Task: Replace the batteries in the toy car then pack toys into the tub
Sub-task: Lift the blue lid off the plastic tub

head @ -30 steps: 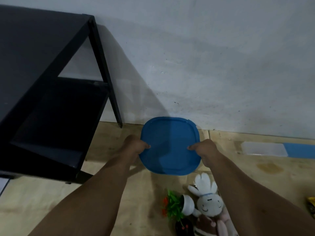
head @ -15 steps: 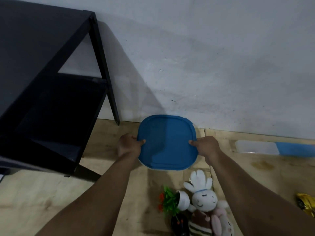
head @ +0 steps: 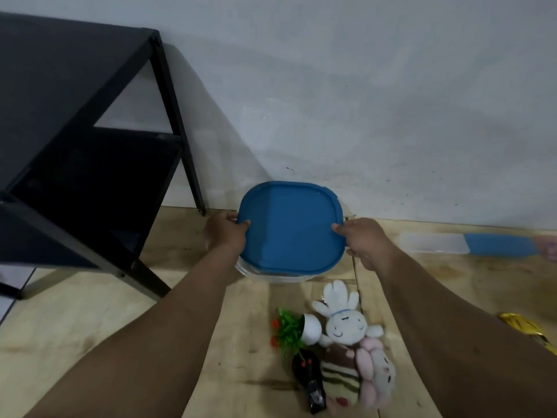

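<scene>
- The left hand grips the left edge of the blue lid, thumb curled onto the top and fingers wrapped below the rim.
- The right hand grips the lid's right edge the same way — thumb on top, fingers curled under.
- The lid covers a clear tub, whose wall shows only as a thin strip under the lid's near edge; the tub is low over the wooden floor, close to the white wall, and whether it touches the floor cannot be told.
- Near the person, between the forearms, lie a white plush bunny, a small potted plastic plant tipped on its side, a black toy car and a pink plush — all touching or just beside one another.
- A black shelf unit stands at the left.
- A second clear container with a blue part lies by the wall at the right.
</scene>
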